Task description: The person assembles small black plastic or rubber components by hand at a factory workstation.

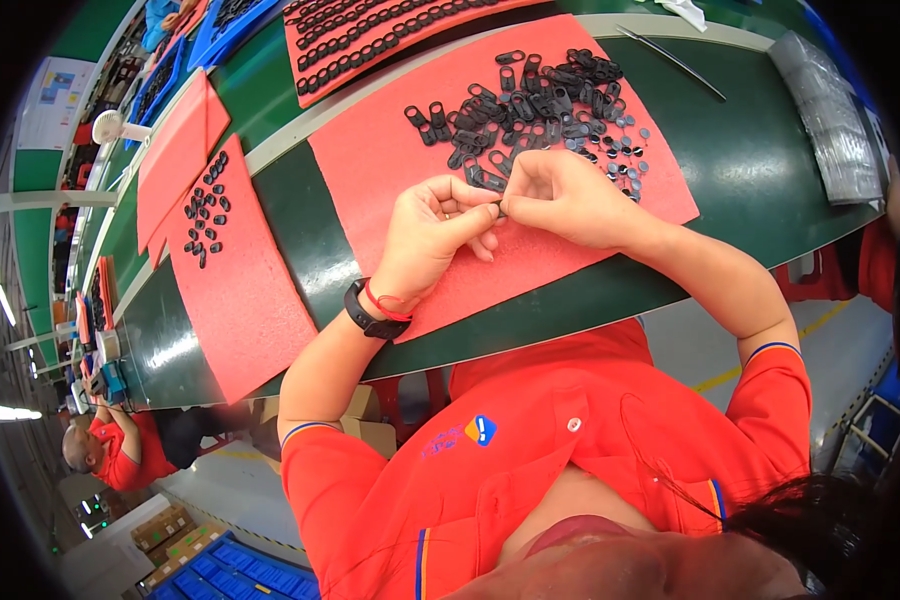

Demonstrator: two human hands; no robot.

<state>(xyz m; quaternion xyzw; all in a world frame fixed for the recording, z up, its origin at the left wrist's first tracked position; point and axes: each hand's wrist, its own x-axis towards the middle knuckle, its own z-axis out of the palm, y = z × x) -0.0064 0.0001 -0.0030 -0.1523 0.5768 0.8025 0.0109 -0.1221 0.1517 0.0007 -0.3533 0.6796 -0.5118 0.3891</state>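
My left hand (438, 228) and my right hand (562, 198) meet over a pink foam sheet (365, 155), both closed in a pinch. Between their fingertips shows a sliver of a small dark part (501, 204), mostly covered by the fingers. Just beyond my hands lies a loose heap of black oval plastic pieces (540, 105) with ring-like openings. Several small round grey and black discs (625, 160) are scattered to the right of the heap, close to my right hand. A black wristband and a red cord circle my left wrist.
Tweezers (670, 62) lie on the green table (740, 140) at the far right, near stacked clear plastic trays (825, 115). To the left, another pink sheet (235, 320) carries small black parts (205, 212). Rows of black pieces (380, 40) fill a far sheet. A person (120, 440) is at left.
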